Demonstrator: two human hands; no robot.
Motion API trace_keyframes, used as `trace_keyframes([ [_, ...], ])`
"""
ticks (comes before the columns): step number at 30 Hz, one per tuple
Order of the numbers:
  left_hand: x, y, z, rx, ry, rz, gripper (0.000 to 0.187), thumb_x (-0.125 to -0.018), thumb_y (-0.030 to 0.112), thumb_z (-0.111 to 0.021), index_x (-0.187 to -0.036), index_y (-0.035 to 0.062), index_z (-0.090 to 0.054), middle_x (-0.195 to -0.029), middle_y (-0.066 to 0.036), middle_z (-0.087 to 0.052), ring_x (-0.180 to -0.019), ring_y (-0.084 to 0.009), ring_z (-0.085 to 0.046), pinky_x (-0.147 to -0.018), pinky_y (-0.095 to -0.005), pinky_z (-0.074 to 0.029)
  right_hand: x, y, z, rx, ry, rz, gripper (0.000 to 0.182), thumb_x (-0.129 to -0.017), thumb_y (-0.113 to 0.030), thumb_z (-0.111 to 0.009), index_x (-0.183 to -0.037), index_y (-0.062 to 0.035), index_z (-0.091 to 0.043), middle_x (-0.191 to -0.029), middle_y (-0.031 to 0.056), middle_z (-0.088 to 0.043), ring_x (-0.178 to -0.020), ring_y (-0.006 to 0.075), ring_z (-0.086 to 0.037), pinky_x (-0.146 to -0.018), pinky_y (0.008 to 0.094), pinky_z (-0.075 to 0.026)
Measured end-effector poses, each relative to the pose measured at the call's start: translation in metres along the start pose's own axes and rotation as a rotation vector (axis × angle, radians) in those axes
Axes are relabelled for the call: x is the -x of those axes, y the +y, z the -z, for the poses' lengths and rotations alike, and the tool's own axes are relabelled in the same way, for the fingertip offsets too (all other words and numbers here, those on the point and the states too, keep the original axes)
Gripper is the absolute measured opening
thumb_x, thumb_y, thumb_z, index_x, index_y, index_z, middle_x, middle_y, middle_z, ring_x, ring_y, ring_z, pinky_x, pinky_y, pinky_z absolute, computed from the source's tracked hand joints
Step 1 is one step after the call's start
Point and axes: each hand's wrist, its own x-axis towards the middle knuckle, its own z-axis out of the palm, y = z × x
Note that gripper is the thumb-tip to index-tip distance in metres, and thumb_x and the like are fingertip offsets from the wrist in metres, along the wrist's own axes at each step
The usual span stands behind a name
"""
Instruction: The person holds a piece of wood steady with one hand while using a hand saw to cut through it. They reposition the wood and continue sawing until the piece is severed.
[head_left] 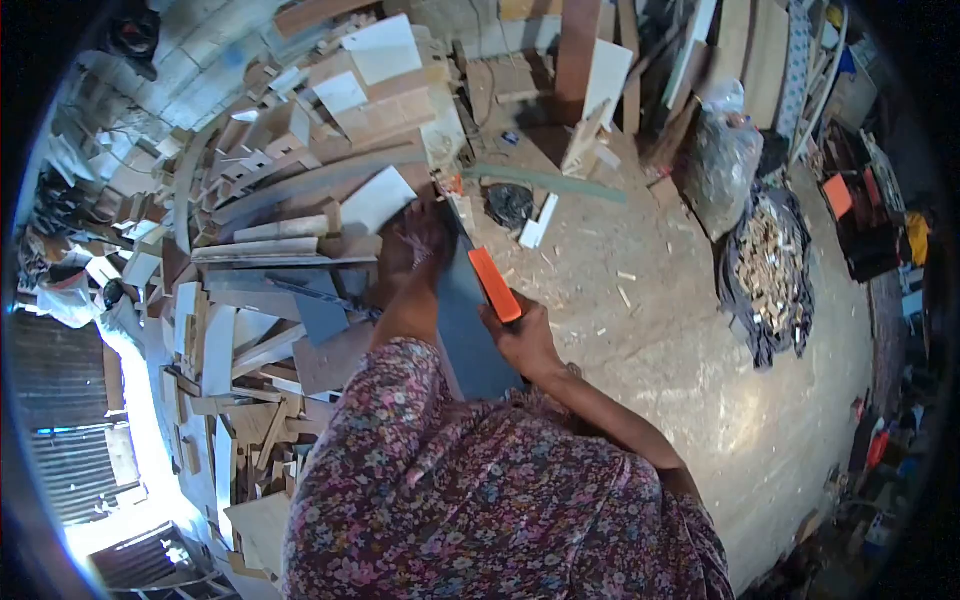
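Note:
My right hand [527,338] is wrapped round an orange tool [493,284], whose long orange part points up and left, away from me. Below and beside it lies a long grey-blue board [467,335], running from near my body toward the wood ahead. My left hand [422,238] lies at the far left side of this board, fingers spread, in shadow. A white panel [377,202] is just beyond and left of my left hand.
Stacked boards and offcuts [280,255] fill the left side. A black bundle [508,204] and white strip [539,221] lie ahead. At the right are a clear plastic bag [724,165] and a dark sack of wood scraps [772,265].

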Motion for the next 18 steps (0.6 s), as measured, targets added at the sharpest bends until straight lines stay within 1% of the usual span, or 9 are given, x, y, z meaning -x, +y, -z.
trace_keyframes([
  [1,0.008,0.015,0.016,0.011,-0.022,-0.006,0.030,-0.082,0.022,-0.044,-0.108,0.0102,-0.052,-0.121,-0.012,-0.045,-0.118,-0.0293,-0.036,-0.094,-0.0587,-0.024,-0.001,-0.002,0.004,-0.047,0.029,0.019,0.025,-0.080,-0.018,-0.062,-0.094,0.0022,-0.057,-0.069,0.0081,-0.058,-0.066,0.0098,-0.049,-0.062,0.0276,-0.043],
  [2,0.006,0.020,0.036,0.087,-0.037,-0.045,0.028,-0.082,0.020,-0.045,-0.107,0.0113,-0.053,-0.109,-0.011,-0.049,-0.111,-0.0291,-0.041,-0.092,-0.0597,-0.024,0.001,-0.005,0.006,-0.097,0.059,0.042,0.022,-0.079,-0.018,-0.062,-0.085,0.0032,-0.056,-0.065,0.0064,-0.055,-0.061,0.0095,-0.047,-0.057,0.0281,-0.042],
  [3,0.023,0.020,0.023,0.087,-0.048,-0.056,0.028,-0.082,0.020,-0.045,-0.107,0.0113,-0.053,-0.109,-0.011,-0.049,-0.111,-0.0291,-0.041,-0.092,-0.0597,-0.024,0.011,0.005,0.009,-0.102,0.070,0.032,0.022,-0.079,-0.018,-0.062,-0.085,0.0032,-0.056,-0.065,0.0064,-0.055,-0.061,0.0095,-0.047,-0.057,0.0281,-0.042],
  [5,0.016,0.014,0.007,0.056,-0.056,-0.015,0.028,-0.081,0.020,-0.045,-0.106,0.0137,-0.054,-0.109,-0.010,-0.047,-0.110,-0.0291,-0.041,-0.091,-0.0578,-0.026,0.010,-0.003,0.012,-0.134,0.036,-0.063,0.021,-0.077,-0.015,-0.061,-0.085,0.0031,-0.056,-0.062,0.0185,-0.056,-0.056,0.0218,-0.057,-0.056,0.0363,-0.044],
  [9,0.019,0.035,0.047,0.055,-0.079,0.062,0.028,-0.080,0.020,-0.046,-0.106,0.0157,-0.054,-0.112,-0.009,-0.044,-0.112,-0.0284,-0.039,-0.091,-0.0578,-0.027,0.009,0.001,0.000,-0.032,0.031,0.046,0.021,-0.077,-0.015,-0.060,-0.086,0.0033,-0.056,-0.060,0.0160,-0.054,-0.054,0.0168,-0.052,-0.055,0.0339,-0.044],
  [12,0.019,0.026,0.038,0.093,-0.054,0.003,0.034,-0.077,0.026,-0.050,-0.111,0.0184,-0.053,-0.115,-0.006,-0.042,-0.115,-0.0259,-0.036,-0.091,-0.0619,-0.022,0.000,-0.001,-0.004,-0.033,0.010,0.003,0.022,-0.077,-0.016,-0.061,-0.087,0.0027,-0.056,-0.063,0.0183,-0.056,-0.056,0.0226,-0.057,-0.056,0.0340,-0.044],
  [14,0.018,0.024,0.036,0.030,-0.113,0.040,0.037,-0.077,0.028,-0.051,-0.112,0.0191,-0.052,-0.116,-0.005,-0.042,-0.115,-0.0250,-0.036,-0.091,-0.0620,-0.022,-0.010,0.002,-0.013,-0.111,0.023,-0.008,0.019,-0.079,-0.014,-0.060,-0.077,0.0030,-0.053,-0.056,0.0063,-0.049,-0.054,0.0095,-0.043,-0.050,0.0293,-0.040],
  [15,0.016,0.025,0.032,-0.029,-0.175,0.063,0.039,-0.076,0.030,-0.052,-0.114,0.0199,-0.051,-0.118,-0.005,-0.042,-0.115,-0.0241,-0.036,-0.091,-0.0620,-0.022,-0.017,0.003,-0.019,-0.109,0.022,-0.003,0.019,-0.079,-0.014,-0.060,-0.077,0.0030,-0.053,-0.056,0.0063,-0.049,-0.054,0.0095,-0.043,-0.050,0.0293,-0.040],
  [18,0.014,0.020,0.019,-0.023,-0.185,0.103,0.042,-0.075,0.030,-0.053,-0.116,0.0205,-0.050,-0.121,-0.003,-0.041,-0.117,-0.0226,-0.035,-0.091,-0.0618,-0.022,-0.032,0.012,-0.044,0.045,0.078,0.154,0.018,-0.077,-0.013,-0.059,-0.080,0.0039,-0.053,-0.059,0.0174,-0.052,-0.055,0.0144,-0.054,-0.051,0.0339,-0.042],
])
